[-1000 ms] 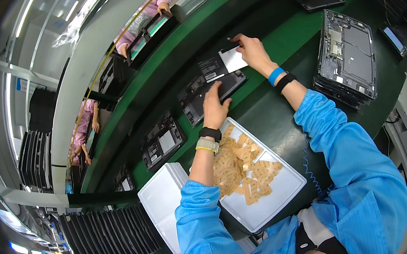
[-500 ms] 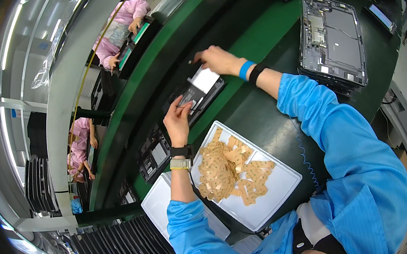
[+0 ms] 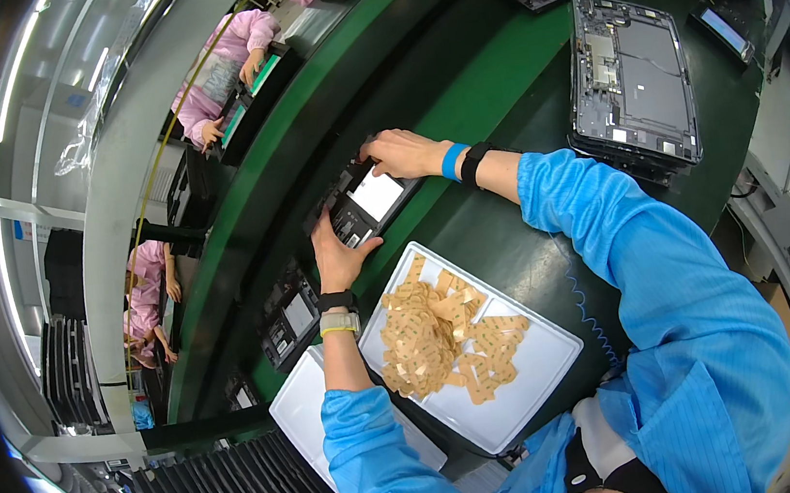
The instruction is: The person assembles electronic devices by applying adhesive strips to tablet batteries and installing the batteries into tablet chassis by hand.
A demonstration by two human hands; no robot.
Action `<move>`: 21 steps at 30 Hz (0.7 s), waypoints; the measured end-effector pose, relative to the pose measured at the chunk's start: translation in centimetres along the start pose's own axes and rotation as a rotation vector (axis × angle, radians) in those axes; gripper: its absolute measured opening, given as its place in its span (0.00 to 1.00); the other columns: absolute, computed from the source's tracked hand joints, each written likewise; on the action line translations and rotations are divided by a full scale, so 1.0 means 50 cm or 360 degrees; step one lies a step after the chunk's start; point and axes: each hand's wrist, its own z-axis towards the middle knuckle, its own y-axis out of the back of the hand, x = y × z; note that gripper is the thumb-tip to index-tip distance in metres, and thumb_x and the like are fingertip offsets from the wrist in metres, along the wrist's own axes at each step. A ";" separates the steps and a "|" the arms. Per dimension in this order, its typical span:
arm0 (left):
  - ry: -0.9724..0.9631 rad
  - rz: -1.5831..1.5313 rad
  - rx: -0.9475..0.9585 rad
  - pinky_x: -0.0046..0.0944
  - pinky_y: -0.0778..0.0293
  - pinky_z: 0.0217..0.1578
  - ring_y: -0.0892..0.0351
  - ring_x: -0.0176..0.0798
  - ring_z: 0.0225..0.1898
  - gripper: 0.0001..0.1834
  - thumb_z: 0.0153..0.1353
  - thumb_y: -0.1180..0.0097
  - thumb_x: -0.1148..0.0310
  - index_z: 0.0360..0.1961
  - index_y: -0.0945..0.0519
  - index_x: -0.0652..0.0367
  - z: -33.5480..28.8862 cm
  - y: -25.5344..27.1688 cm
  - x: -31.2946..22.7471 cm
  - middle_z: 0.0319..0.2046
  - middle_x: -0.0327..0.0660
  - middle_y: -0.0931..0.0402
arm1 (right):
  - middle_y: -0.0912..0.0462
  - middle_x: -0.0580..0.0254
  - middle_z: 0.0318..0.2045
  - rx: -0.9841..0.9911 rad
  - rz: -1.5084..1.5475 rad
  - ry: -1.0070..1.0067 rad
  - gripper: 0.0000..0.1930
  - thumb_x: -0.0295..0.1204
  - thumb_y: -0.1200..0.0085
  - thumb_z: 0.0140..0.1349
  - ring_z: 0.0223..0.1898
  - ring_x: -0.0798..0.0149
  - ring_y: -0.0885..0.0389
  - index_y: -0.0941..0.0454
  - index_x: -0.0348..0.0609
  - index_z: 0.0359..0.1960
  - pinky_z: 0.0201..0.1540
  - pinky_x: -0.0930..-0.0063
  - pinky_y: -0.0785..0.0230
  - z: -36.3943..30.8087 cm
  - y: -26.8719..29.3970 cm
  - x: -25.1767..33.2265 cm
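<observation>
A flat, dark, opened electronic device [image 3: 346, 223] with a white rectangular panel [image 3: 376, 196] lies between my hands on the green bench. My left hand [image 3: 338, 257] grips its left end, fingers along the far side and thumb spread toward the near side. At the far right, my right hand [image 3: 404, 155] bends its fingers over the device's edge; the fingertips are partly hidden. Closer to me, a white tray [image 3: 537, 376] holds a heap of tan adhesive pieces [image 3: 420, 336].
A similar opened device [image 3: 290, 322] lies to the left. Opened laptop chassis [image 3: 635, 83] are stacked at right. A white tray [image 3: 296, 404] sits under my left forearm, beside a row of black panels [image 3: 237, 488]. A coiled blue cord [image 3: 585, 308] hangs near my right arm. People in pink work beyond.
My right hand has come down and left onto the device's far edge. The dark piece raised over the white panel now lies flat. My left hand's pinch has widened around the device's end.
</observation>
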 end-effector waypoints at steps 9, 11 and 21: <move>0.0123 0.0155 0.0181 0.50 0.35 0.69 0.34 0.59 0.68 0.61 0.30 0.13 0.53 0.68 0.30 0.65 0.023 0.034 -0.009 0.64 0.57 0.30 | 0.34 0.38 0.68 0.0289 -0.0361 0.0570 0.57 0.50 0.20 0.38 0.71 0.40 0.36 0.34 0.32 0.68 0.74 0.51 0.43 -0.013 0.014 -0.006; 0.0163 0.0171 0.0253 0.50 0.36 0.70 0.34 0.59 0.68 0.61 0.29 0.14 0.49 0.66 0.27 0.66 0.030 0.044 -0.005 0.64 0.57 0.30 | 0.32 0.38 0.66 0.0240 -0.0317 0.0609 0.57 0.50 0.20 0.36 0.69 0.40 0.34 0.33 0.32 0.67 0.73 0.52 0.42 -0.005 0.004 -0.014; 0.0039 0.0483 0.0333 0.62 0.48 0.74 0.54 0.70 0.78 0.64 0.39 0.27 0.28 0.73 0.31 0.57 0.002 -0.001 0.079 0.76 0.69 0.52 | 0.40 0.35 0.73 0.0371 -0.0511 0.0663 0.56 0.61 0.29 0.49 0.77 0.38 0.48 0.37 0.33 0.72 0.75 0.47 0.47 -0.025 -0.002 0.001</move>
